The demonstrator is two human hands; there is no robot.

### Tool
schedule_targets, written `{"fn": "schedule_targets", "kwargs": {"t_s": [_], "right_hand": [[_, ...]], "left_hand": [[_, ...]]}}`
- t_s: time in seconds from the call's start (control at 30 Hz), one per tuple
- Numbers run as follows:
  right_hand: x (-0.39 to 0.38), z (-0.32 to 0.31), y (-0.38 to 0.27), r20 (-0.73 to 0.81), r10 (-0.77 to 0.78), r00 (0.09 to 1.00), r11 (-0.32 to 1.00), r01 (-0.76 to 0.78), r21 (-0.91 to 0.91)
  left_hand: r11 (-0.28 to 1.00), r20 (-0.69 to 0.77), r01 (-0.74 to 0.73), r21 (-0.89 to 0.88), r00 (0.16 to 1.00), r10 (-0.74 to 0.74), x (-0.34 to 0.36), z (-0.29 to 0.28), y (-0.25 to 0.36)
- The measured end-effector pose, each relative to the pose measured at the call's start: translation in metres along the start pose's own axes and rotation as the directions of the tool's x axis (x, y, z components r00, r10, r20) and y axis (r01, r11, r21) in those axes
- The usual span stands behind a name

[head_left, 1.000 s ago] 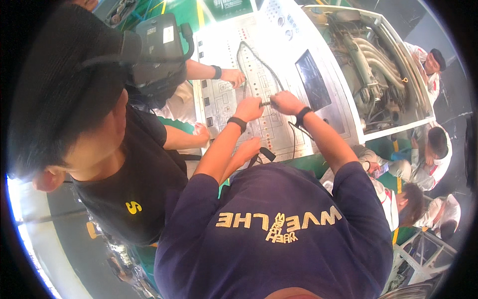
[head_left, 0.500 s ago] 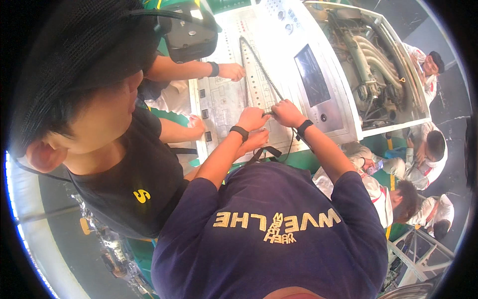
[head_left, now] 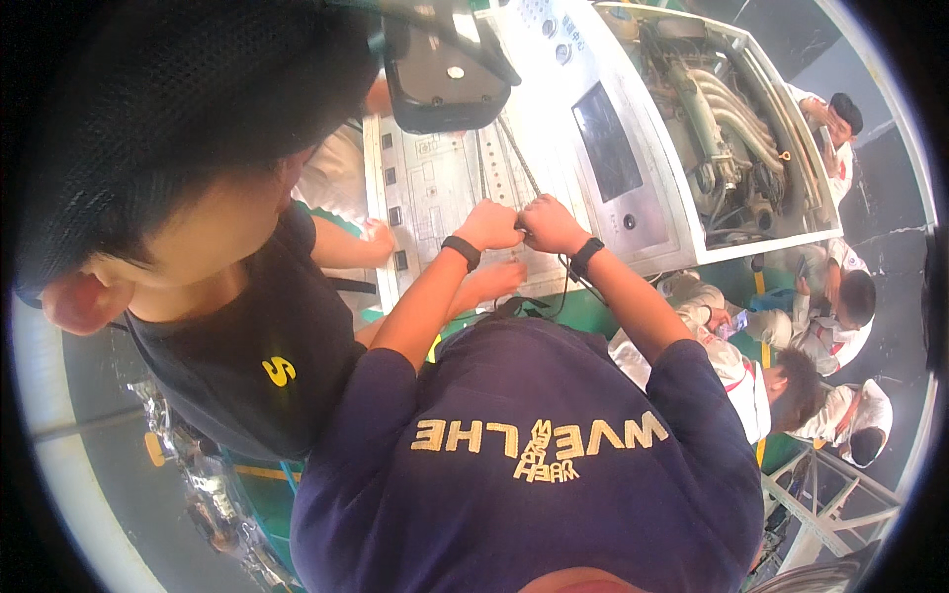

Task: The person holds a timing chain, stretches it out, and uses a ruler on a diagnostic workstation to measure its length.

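My left hand (head_left: 489,225) and my right hand (head_left: 549,225) meet over the white control panel (head_left: 425,227), both closed on a dark cable (head_left: 514,158), at what looks like a join. From there the cable runs up the panel, where a dark boxy device (head_left: 445,74) hides part of it. Thinner dark leads hang beside my right wrist. Just below my left hand, another person's hand (head_left: 504,279) reaches onto the panel.
A person in black (head_left: 237,346) stands close at my left, another hand (head_left: 376,239) at the panel's edge. Right of the dark screen (head_left: 608,138) is a framed engine (head_left: 736,138). People in white (head_left: 840,316) are along the right, near a metal frame (head_left: 811,504).
The dark device has swung right over the panel's upper part, covering the hand seen there earlier. My hands have shifted slightly left and stay closed on the cable.
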State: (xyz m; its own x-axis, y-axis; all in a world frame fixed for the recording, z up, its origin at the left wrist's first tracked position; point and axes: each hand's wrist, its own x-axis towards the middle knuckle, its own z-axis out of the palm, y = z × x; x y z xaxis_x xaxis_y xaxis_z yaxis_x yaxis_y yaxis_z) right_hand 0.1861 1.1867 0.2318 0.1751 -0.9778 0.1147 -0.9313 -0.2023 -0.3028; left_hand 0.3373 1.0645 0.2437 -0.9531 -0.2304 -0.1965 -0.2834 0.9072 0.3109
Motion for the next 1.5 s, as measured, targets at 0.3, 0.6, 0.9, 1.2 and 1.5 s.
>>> {"fn": "schedule_targets", "kwargs": {"t_s": [0.3,0.6,0.9,1.2,1.5], "right_hand": [[-0.035,0.039,-0.025,-0.046,-0.002,0.999,0.998,-0.001,-0.059],[-0.060,0.064,-0.035,0.046,0.125,0.991,0.992,-0.125,-0.012],[-0.061,0.063,-0.034,-0.118,0.150,0.982,0.976,-0.128,0.175],[-0.046,0.074,-0.046,-0.058,0.156,0.986,0.978,-0.145,0.152],[-0.038,0.059,-0.051,0.154,0.217,0.964,0.971,-0.230,0.066]], "left_hand": [[0.997,0.021,0.070,-0.028,0.997,-0.070,-0.039,0.049,0.017],[0.933,0.053,0.267,-0.244,0.964,-0.262,-0.051,0.034,-0.006],[0.764,0.089,0.288,-0.577,0.952,-0.291,-0.067,-0.017,0.005],[0.795,0.199,0.429,-0.429,0.903,-0.380,-0.076,0.009,0.002],[0.829,0.287,0.403,-0.387,0.907,-0.307,-0.061,0.027,0.006]]}}
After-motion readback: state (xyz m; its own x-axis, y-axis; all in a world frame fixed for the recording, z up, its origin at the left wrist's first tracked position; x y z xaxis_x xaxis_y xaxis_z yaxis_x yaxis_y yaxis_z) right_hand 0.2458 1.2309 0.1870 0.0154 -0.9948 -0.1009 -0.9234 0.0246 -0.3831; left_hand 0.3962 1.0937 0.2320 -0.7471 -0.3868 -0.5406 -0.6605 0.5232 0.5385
